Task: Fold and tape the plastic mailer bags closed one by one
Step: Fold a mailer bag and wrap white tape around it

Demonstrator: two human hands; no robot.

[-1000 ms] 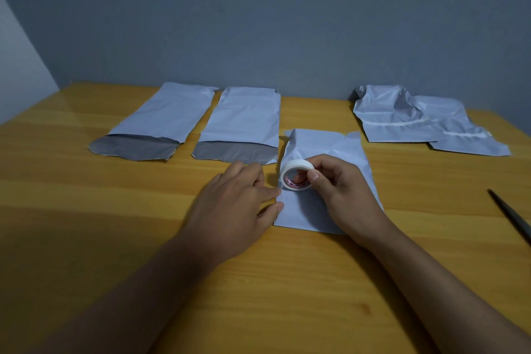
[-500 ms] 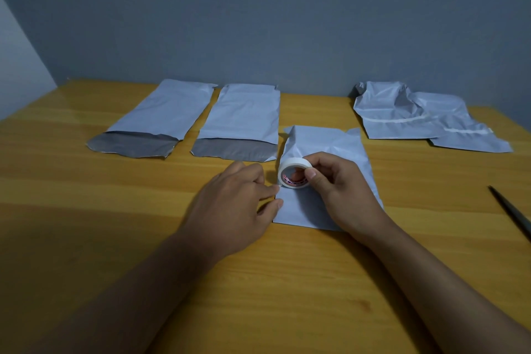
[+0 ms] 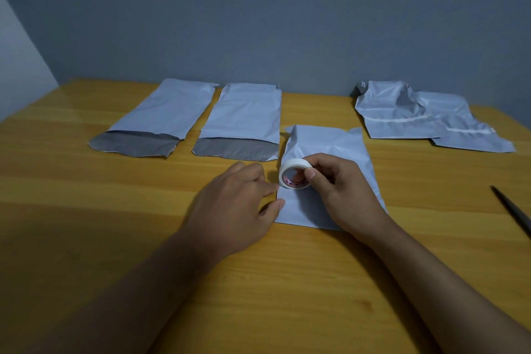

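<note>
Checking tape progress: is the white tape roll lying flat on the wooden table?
No, the right hand holds the white tape roll upright on the folded grey plastic mailer bag.

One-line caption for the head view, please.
Right hand holds tape roll over folded mailer bag; left hand steadies its edge.

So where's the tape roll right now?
The tape roll is in the right hand, standing on the middle bag, just beside the left hand.

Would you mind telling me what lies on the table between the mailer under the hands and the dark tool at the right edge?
Nothing: in the head view, only bare wooden table separates the mailer from the dark tool.
</note>
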